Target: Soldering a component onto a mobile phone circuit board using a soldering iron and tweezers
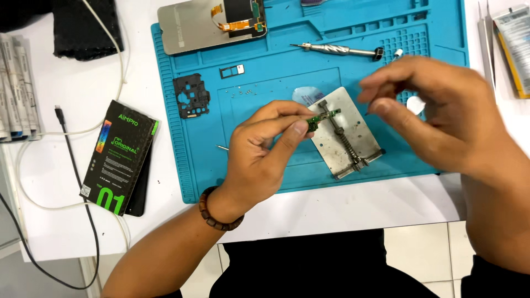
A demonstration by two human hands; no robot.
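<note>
While the left hand (259, 146) pinches a small green circuit board (316, 120) at the metal clamp jig (345, 135), steadiness seems key. At three o'clock, the right hand (441, 113) hovers, its grip narrow, apparently on a fine tool tip.

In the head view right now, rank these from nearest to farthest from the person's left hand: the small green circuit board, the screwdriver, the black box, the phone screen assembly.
1. Small green circuit board: pinched in the left hand fingertips.
2. Black box: left of the hand, off the blue mat.
3. Screwdriver and phone screen assembly: both at the mat's top; too close to call.
</note>
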